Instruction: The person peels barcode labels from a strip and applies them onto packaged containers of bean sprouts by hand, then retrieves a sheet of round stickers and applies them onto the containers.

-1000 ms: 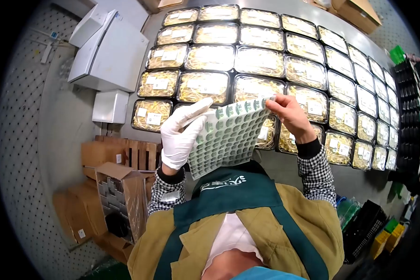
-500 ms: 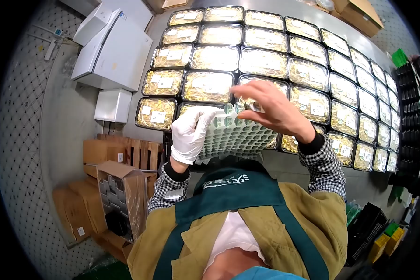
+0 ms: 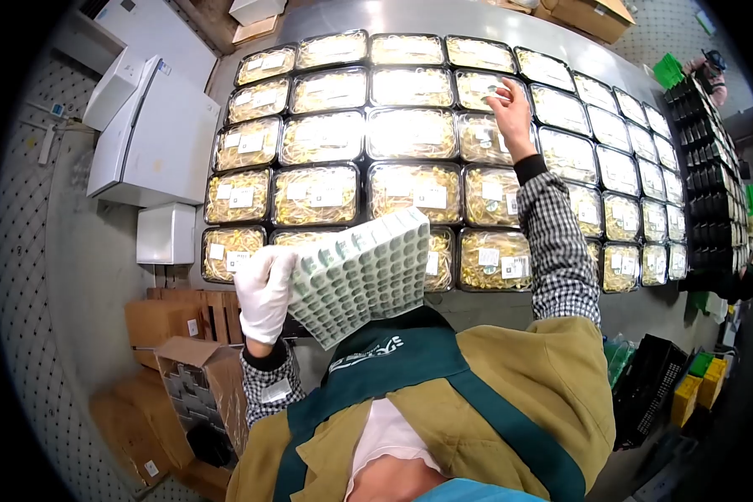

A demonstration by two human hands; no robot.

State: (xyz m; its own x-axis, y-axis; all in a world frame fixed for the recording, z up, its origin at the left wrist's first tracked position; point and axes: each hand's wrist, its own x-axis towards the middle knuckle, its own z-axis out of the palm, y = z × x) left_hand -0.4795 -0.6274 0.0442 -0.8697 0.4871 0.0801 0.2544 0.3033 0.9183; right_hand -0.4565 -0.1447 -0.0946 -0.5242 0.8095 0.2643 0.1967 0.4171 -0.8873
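Observation:
My left hand (image 3: 265, 289), in a white glove, grips the left edge of a sheet of round green stickers (image 3: 364, 276), which tilts in front of my apron. My bare right hand (image 3: 512, 113) reaches out over the packs, its fingertips pinched at a small green round sticker (image 3: 494, 90). Under those fingertips lies a clear-lidded black tray of bean sprouts (image 3: 470, 84); whether the sticker touches its lid I cannot tell. Nearer to me, another sprout tray (image 3: 489, 197) bears a white label and a round green sticker. The sheet partly hides the front row of trays.
Rows of sprout trays cover the metal table (image 3: 410, 17). Tall stacks of black trays (image 3: 707, 159) stand at the right, with another person (image 3: 711, 74) behind them. Cardboard boxes (image 3: 201, 376) are at lower left, and a black crate (image 3: 653, 389) is at lower right.
My right hand has left the sticker sheet and stretched forward and right over the trays. The left hand has shifted left and down with the sheet. My view has moved too.

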